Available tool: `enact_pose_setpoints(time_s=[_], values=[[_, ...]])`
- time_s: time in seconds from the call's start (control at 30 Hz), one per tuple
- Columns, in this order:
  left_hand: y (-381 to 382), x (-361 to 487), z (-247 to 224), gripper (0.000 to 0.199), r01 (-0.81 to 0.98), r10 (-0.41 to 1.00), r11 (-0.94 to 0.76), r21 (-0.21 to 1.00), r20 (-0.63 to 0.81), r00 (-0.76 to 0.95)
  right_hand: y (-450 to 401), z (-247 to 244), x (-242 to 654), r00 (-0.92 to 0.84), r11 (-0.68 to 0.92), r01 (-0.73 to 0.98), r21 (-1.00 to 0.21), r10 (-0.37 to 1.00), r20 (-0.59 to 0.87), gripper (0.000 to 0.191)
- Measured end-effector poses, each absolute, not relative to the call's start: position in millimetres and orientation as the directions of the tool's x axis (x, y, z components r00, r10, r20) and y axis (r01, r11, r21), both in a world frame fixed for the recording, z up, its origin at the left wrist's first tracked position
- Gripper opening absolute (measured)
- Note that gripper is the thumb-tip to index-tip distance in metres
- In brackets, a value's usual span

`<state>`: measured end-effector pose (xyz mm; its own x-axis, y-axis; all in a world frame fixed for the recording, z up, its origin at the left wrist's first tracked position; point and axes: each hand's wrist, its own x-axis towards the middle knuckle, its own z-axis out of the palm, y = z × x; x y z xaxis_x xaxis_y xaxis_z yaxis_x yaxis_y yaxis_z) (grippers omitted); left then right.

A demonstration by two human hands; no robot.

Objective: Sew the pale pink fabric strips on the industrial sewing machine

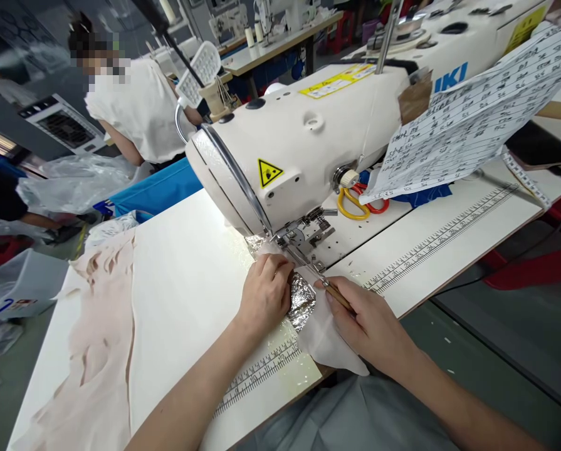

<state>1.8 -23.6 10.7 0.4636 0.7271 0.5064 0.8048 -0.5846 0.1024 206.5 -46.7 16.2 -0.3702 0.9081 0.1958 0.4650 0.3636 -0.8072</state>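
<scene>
A white sewing machine (pixel 284 144) stands over the table, its presser foot area just beyond my hands. My left hand (pixel 267 289) has its fingers curled and pressed together on a small white fabric piece (pixel 325 341) close to the needle area. In my right hand (pixel 362 316) is a wooden-handled awl (pixel 337 295), its metal shaft slanting toward the presser foot; the tip is hard to make out. The white fabric also hangs below my right hand, over the table's front edge. Shiny silver tape (pixel 303 302) shows between the hands.
Pale pink fabric pieces (pixel 104 326) lie at the table's left. Yellow-and-red-handled scissors (pixel 355 203) rest behind the needle area. A handwritten sheet (pixel 472 116) hangs at the right, near a dark phone (pixel 541 145). Printed rulers (pixel 261 376) line the front edge. A person (pixel 132 106) sits beyond.
</scene>
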Motion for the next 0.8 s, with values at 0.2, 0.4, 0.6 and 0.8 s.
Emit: enact_pose_setpoints(time_s=[0.2,0.4,0.6,0.8], values=[[-22.7,1.5,8.6,0.03,0.849,0.766,-0.528,0.023,0.444,0.465,-43.7,14.1,204.4,-0.381,0.393,0.476,-0.787,0.898,0.218,0.022],[-22.9,3.8,10.8,0.034,0.901,0.836,-0.433,-0.027,0.363,0.412,-43.0,10.8,203.0,-0.384,0.413,0.464,-0.784,0.891,0.242,0.023],[-19.8,5.9,10.6,0.032,0.922,0.872,-0.387,-0.026,0.314,0.375,-42.9,7.1,201.6,-0.391,0.486,0.471,-0.736,0.863,0.32,0.023],[-20.9,7.6,10.5,0.035,0.936,0.896,-0.352,0.028,0.298,0.328,-49.3,9.5,196.6,-0.4,0.6,0.428,-0.676,0.797,0.453,0.021]])
